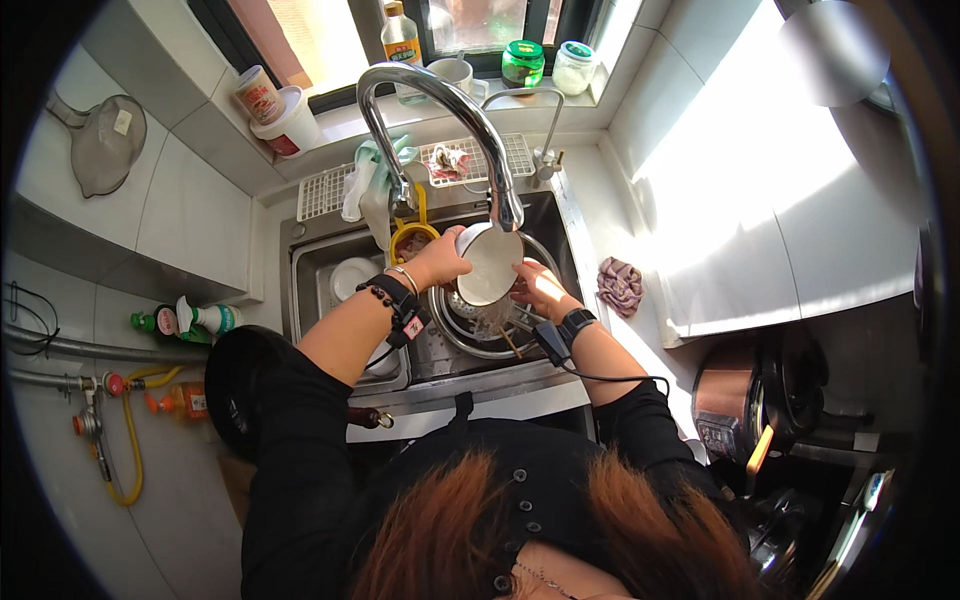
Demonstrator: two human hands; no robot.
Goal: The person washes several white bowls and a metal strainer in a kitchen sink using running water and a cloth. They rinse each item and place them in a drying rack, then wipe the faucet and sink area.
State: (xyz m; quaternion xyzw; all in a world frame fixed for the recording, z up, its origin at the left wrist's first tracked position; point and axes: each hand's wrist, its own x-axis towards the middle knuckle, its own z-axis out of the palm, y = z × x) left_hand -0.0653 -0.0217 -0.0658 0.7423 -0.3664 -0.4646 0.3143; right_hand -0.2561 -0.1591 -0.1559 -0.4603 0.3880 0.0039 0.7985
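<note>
My left hand (437,260) grips the left rim of a white bowl (491,268) with a dark edge, thumb towards the inside. On the opposite side, my right hand (541,286) holds the rim with its fingertips. The bowl is tilted beneath the chrome faucet (501,169), over the right sink basin (427,360). Water spills from its lower edge into a round metal bowl (444,331). In that metal bowl lie a perforated ladle (461,306), a wooden stick (512,343) and other utensils, partly hidden by the white bowl and the water.
A yellow strainer (393,244) with scraps sits between the basins. White dishes (352,279) lie in the left basin. A crumpled cloth (620,287) rests on the right counter. Jars (523,64) and a bottle (401,45) line the sill. A black pan (236,382) is by my left arm.
</note>
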